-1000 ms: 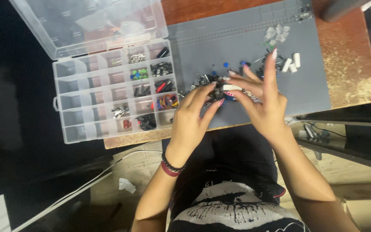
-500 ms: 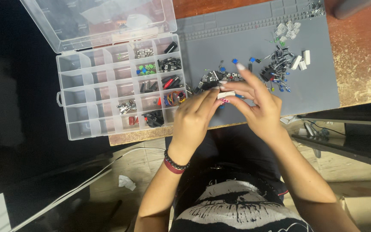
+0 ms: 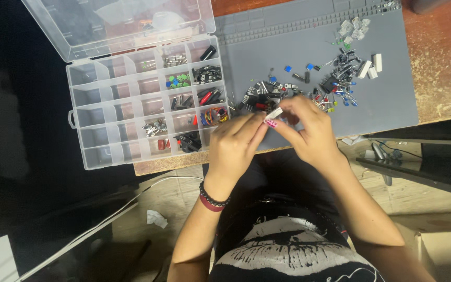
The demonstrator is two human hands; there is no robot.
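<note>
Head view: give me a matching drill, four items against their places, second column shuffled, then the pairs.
Items
1. clear plastic compartment organiser box
2. grey rubber work mat
3. small white rectangular blocks
4. black bead and red bracelets

Places
A. on the left wrist
B. on the mat's right part, beside the loose pile of parts
C. left of the mat, lid open
D. on the wooden table, under the loose small electronic parts

Pairs: 1-C, 2-D, 3-B, 4-A
</note>
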